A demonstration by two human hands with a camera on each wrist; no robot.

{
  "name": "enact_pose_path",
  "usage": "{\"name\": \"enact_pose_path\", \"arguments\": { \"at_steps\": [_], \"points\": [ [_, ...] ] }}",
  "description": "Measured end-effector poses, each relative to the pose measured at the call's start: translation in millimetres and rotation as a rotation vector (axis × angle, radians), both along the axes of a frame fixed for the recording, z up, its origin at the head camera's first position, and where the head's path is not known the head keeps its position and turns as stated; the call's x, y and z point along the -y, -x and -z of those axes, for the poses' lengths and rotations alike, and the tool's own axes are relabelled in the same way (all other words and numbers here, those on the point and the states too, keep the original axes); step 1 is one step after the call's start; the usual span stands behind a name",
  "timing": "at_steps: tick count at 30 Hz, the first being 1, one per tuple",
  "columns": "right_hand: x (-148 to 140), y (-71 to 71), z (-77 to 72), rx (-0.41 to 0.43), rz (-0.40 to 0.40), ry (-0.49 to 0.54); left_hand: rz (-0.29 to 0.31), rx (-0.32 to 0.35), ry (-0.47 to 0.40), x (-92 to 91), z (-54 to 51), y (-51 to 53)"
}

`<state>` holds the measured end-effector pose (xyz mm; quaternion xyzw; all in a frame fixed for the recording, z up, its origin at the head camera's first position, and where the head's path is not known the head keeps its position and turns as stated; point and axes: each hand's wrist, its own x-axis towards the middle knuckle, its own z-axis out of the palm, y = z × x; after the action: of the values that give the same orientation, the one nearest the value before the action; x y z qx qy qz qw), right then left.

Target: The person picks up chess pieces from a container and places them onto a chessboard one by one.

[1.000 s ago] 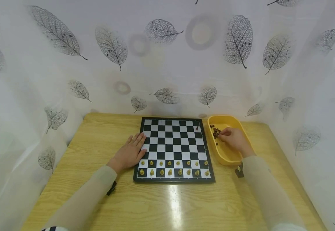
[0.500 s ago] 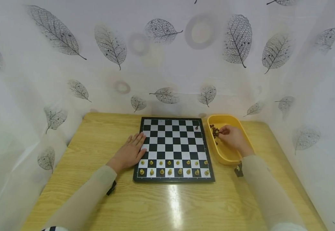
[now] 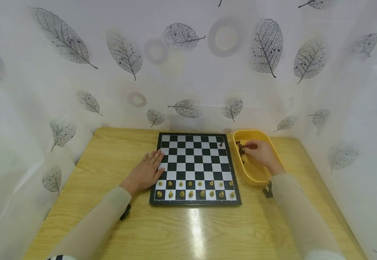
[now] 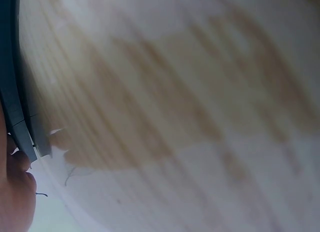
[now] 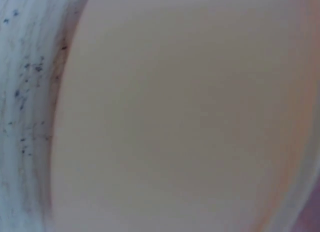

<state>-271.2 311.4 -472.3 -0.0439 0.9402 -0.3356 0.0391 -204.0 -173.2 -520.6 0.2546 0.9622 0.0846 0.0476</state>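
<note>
In the head view, my left hand point(image 3: 144, 171) lies with straight fingers along the left edge of the chessboard point(image 3: 189, 167), fingertips touching its rim. Two rows of yellow chess pieces stand on the near side, such as this yellow piece point(image 3: 202, 193). One dark red chess piece point(image 3: 221, 144) stands near the far right corner. My right hand point(image 3: 262, 155) reaches into the yellow plastic basket point(image 3: 255, 182). Its thumb and fingers pinch at a small dark chess piece point(image 3: 242, 148) within a cluster by the basket's left wall. The fingertips partly cover the cluster, so the piece's shape is unclear.
A wooden table point(image 3: 149, 231) carries board and basket. Behind and on both sides hangs a white curtain point(image 3: 188, 72) printed with leaves. Both wrist views are blurred; the left one shows the dark board edge point(image 4: 12, 81), the right one mostly a pale yellowish surface point(image 5: 175, 111).
My right hand's fingers have shifted slightly among the dark chess pieces, staying inside the basket. The left hand and the pieces on the board keep their places.
</note>
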Motion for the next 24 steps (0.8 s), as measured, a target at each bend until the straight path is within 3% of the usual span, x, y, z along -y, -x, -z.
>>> {"name": "enact_pose_path", "arguments": {
  "at_steps": [10,19,24],
  "points": [
    [14,6.3,-16.9,-0.111,-0.022,0.001,0.0,-0.016,0.004,-0.2,2.2,-0.1],
    [40,6.6,-36.7,-0.067,-0.02,0.046,0.001,-0.012,0.008,-0.4,0.9,-0.8],
    [58,10.2,-40.7,-0.088,-0.035,0.071,-0.005,-0.008,0.011,-0.9,0.0,-1.0]
  ]
}}
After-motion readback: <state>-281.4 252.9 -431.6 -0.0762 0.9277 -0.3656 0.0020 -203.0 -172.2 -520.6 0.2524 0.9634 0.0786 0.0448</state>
